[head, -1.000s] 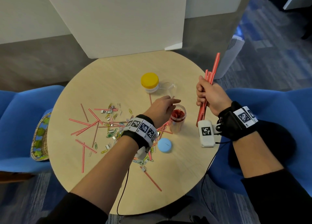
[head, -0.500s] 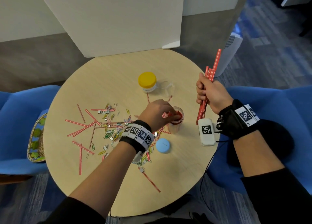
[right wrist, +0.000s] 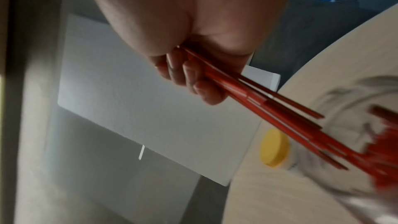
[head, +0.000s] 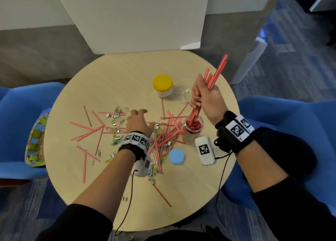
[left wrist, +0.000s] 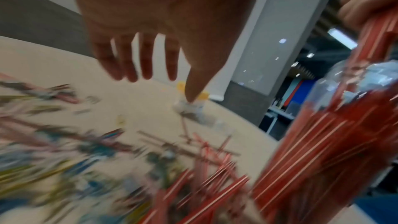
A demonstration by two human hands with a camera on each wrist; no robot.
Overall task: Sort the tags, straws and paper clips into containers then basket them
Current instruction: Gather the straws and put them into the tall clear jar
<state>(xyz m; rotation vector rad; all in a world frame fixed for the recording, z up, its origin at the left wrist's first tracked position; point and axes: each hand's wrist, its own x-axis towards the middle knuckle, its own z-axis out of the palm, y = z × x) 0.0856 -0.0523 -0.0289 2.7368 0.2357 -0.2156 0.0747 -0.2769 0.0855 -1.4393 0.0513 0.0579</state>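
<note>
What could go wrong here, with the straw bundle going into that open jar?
1. The right hand pushes a tilted bundle of straws into the small open jar. Nothing steadies the jar, so it may tip and spill.
2. The jar already holds red pieces, so the long straws may sit high and lean out.
3. The left hand, open over the pile of paper clips, could scatter them toward the table edge.

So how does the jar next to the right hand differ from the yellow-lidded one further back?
The near jar stands open, while the yellow-lidded jar is capped. The near jar holds red pieces, and the bundle of straws gripped by the right hand dips into its mouth; nothing enters the yellow-lidded jar, and its contents cannot be made out. A blue lid lies loose on the table near the open jar. Both are small, upright and clear-walled.
</note>
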